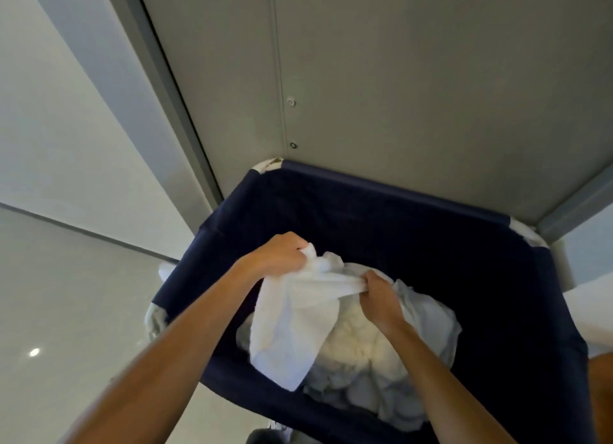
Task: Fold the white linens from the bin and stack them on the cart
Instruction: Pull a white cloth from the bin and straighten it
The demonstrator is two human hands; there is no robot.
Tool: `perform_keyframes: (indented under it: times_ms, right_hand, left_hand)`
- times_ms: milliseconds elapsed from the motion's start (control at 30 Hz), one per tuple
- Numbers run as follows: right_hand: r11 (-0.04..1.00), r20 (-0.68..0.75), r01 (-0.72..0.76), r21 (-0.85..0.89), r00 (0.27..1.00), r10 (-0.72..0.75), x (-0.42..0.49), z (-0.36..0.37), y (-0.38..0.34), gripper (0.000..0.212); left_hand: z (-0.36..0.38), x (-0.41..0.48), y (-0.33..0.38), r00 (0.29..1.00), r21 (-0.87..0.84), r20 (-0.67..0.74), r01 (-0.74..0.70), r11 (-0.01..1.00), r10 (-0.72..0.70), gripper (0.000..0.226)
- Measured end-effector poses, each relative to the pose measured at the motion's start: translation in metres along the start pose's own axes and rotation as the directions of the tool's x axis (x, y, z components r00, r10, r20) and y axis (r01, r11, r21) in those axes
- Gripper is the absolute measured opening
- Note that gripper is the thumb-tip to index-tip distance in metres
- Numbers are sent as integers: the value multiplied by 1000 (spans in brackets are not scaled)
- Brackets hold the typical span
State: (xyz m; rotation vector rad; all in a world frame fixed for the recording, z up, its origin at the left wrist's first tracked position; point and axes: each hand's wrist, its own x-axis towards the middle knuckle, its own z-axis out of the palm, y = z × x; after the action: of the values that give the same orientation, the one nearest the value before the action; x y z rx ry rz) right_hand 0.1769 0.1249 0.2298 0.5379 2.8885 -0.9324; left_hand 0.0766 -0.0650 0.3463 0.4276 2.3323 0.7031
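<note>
Head view, and you're right at the start of a piece. Your left hand (pixel 282 254) is fisted tight around a bunched corner of a white terry-cloth towel (pixel 292 327). Your right hand (pixel 381 297) pinches the same top edge further along, fingers curled over the cloth. Between the two hands the edge is pulled into a rope, and the rest of the towel hangs down loose inside the deep navy fabric bin (pixel 447 244). It's lifted, but it hasn't cleared the bin: the lower end hangs in front of the heap of crumpled white linens (pixel 365 354) lying at the bottom.

So the tally, as I read it: one piece picked, no fold in it yet. That heap says plenty remains. The cart isn't in shot, so I can't tell you how many are stacked there, if any. Behind the bin stands a grey metal panel (pixel 414 78), with pale glossy floor (pixel 66 311) off to your left. Ahead, by my judgement: find the corners, shake it flat, fold, carry it over, then back for the next.
</note>
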Motion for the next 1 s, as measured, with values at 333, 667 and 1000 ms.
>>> perform_keyframes:
  times_ms: [333,667,1000]
  right_hand:
    - [919,-165,127,374,984,-68,4,-66,-78,23]
    - [893,-121,-20,450,989,83,2,-76,-68,7]
    - [942,-66,-270,202,955,288,23,-43,-27,12]
  left_hand:
    - [3,23,26,967,114,87,-249,962,240,27]
    - [-1,39,57,901,-25,-129,-421,907,415,18]
    - [-46,43,43,881,68,-261,-392,918,395,19]
